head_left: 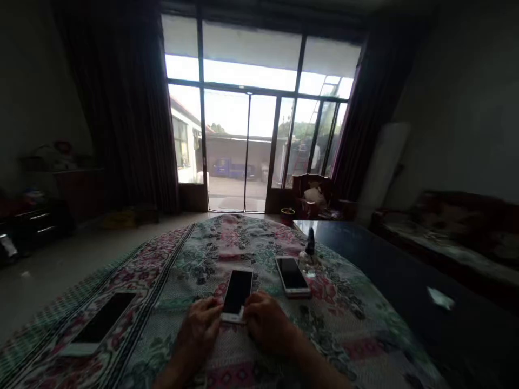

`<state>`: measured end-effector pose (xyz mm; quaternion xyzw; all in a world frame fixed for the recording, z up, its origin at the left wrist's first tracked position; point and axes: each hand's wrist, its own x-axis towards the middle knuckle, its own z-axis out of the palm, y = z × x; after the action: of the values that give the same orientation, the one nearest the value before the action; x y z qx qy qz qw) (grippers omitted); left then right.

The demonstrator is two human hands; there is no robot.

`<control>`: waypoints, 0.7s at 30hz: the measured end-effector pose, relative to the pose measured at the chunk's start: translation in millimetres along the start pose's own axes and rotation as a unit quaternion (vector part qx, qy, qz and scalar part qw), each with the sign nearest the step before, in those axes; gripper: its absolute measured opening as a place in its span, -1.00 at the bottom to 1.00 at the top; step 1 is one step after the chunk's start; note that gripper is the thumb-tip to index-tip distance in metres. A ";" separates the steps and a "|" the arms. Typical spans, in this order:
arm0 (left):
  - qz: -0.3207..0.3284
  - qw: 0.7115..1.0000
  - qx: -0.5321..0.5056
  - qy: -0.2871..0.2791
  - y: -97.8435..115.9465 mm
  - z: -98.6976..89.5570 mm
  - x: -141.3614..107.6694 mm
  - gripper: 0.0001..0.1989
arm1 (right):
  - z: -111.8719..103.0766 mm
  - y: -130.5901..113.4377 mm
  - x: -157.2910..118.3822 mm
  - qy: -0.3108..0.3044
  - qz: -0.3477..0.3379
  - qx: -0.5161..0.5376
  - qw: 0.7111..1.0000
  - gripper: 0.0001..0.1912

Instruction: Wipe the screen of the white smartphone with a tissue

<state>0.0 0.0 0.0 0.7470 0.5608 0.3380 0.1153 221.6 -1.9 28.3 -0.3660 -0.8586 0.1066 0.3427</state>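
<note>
A white smartphone (238, 292) with a dark screen lies on the flowered tablecloth (227, 351) in front of me. My left hand (199, 323) grips its lower left edge, fingers bent against the side. At the lower right corner, my right hand (265, 320) is closed on the same phone, its fingertips partly hidden. Just to the right lies a second phone (292, 276), pale-framed with a dark screen. Farther left on the cloth rests a white-framed panel with a dark face (104, 320), perhaps a phone front.
Behind the second phone stands a small clear container with an upright black top (310, 242). A dark glossy table (365, 270) adjoins on the right, with a pale piece (440, 298) on it. Beyond are a wooden chair (312, 197), a sofa (466, 237) and glass doors (243, 151).
</note>
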 end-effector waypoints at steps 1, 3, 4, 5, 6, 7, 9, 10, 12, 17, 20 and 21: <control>0.002 1.000 0.003 0.001 -0.4 0.2 0.7 -0.69 | 5.1 -3.2 1.7 -0.008 -0.017 0.000 1.000 -0.78; 0.005 1.000 0.007 0.003 -1.6 0.9 2.0 -0.70 | 13.6 -9.0 4.7 -0.020 -0.038 0.000 0.999 -0.77; 0.006 1.000 0.008 0.004 -2.5 1.4 2.5 -0.70 | 16.6 -11.3 5.8 -0.023 -0.043 0.000 0.999 -0.77; 0.006 1.000 0.009 0.006 -3.6 2.1 2.9 -0.71 | 18.3 -12.9 6.5 -0.026 -0.044 -0.001 0.999 -0.77; 0.006 1.000 0.009 0.007 -4.7 2.8 3.3 -0.71 | 19.0 -13.8 7.0 -0.027 -0.041 -0.003 0.999 -0.78; 0.008 1.000 0.008 0.009 -5.9 3.6 3.6 -0.71 | 18.6 -13.9 7.3 -0.026 -0.035 -0.003 0.999 -0.78; 0.010 1.000 0.009 0.008 -7.7 4.7 4.0 -0.72 | 15.7 -11.8 7.5 -0.016 -0.014 -0.003 1.000 -0.80; 0.010 1.000 0.010 0.007 -8.2 5.0 4.1 -0.72 | 13.6 -9.8 7.6 -0.007 -0.001 -0.004 1.000 -0.80; 0.008 1.000 0.012 0.002 -8.1 5.1 4.4 -0.73 | 9.2 -5.0 8.3 0.017 0.032 -0.011 0.999 -0.79; 0.011 1.000 0.023 0.001 -8.3 5.0 5.3 -0.72 | 5.0 1.1 9.7 0.054 0.123 -0.048 0.990 -0.72; 0.025 0.999 0.039 0.008 -13.2 7.5 6.5 -0.72 | 10.0 -2.5 6.6 0.042 0.119 -0.058 0.990 -0.71; 0.032 0.998 0.045 0.011 -15.4 8.6 7.0 -0.72 | 12.6 -4.3 5.0 0.033 0.104 -0.058 0.992 -0.73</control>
<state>-5.3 13.5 -12.3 0.7649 0.5526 0.3245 0.0647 208.3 -0.6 23.3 -0.4761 -0.8085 0.0798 0.3366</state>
